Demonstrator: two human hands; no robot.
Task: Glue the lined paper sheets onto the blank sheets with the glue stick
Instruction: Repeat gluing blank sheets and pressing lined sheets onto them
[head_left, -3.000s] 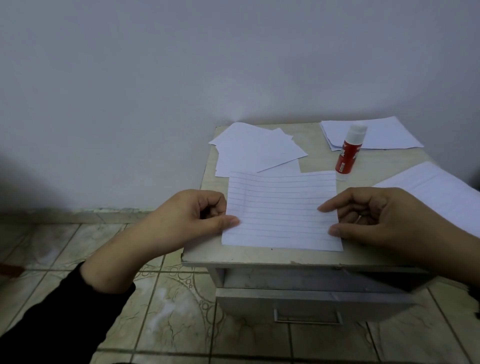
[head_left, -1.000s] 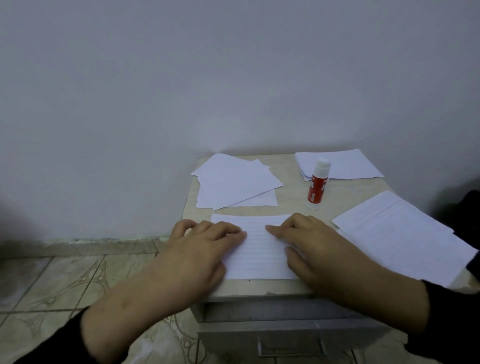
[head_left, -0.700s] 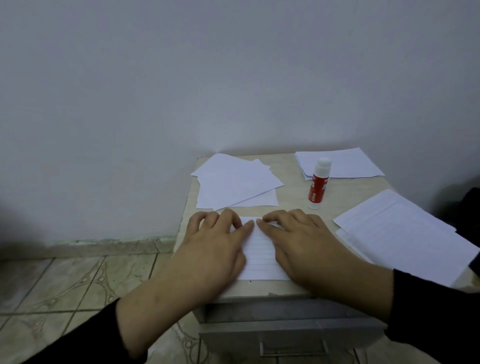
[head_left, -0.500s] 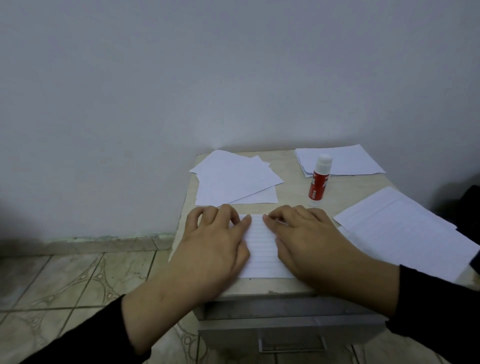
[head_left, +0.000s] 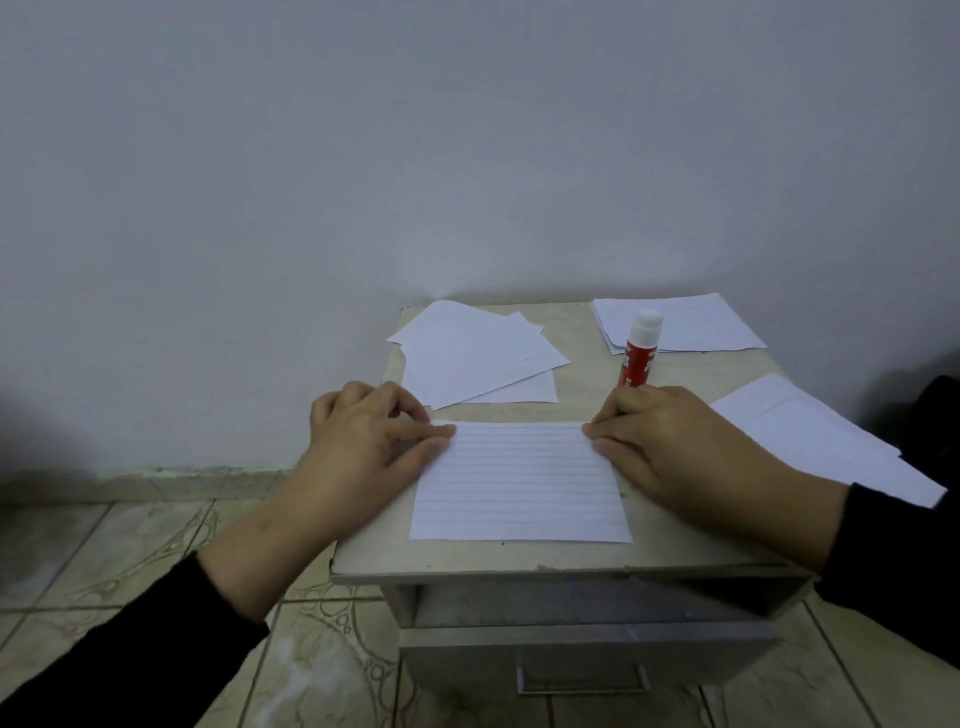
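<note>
Head view, looking down at a small table (head_left: 519, 558) set against a pale wall, with a tiled floor (head_left: 104, 551) off to the left. Farthest left, the left hand (head_left: 363, 447) lies at the left edge of the lined sheet (head_left: 519, 483); its thumb and forefinger reach onto the sheet's upper left corner while the other fingers curl loosely behind, gripping nothing that I can see. That looks like a hand pinning and smoothing a corner so the paper beds onto whatever lies beneath. Whether a blank sheet sits under it cannot be told, since the lined sheet covers the spot.

Beyond the left hand, at the back left of the table, a fanned pile of blank sheets (head_left: 478, 353) rests, probably kept out of the working area but within reach. The lined sheet lies flat and square to the front edge, in the middle of the table, where both hands can press it evenly.

Further right, the glue stick (head_left: 640, 348) stands upright with its cap on, just behind the right hand, parked as though gluing of this sheet is finished. Behind it lies a second stack of paper (head_left: 680, 322). The right hand (head_left: 675, 447) mirrors the left, fingertips flat on the upper right corner, fingers fairly straight and holding nothing. Another stack of lined paper (head_left: 810, 436) lies at the table's right edge, likely waiting its turn.
</note>
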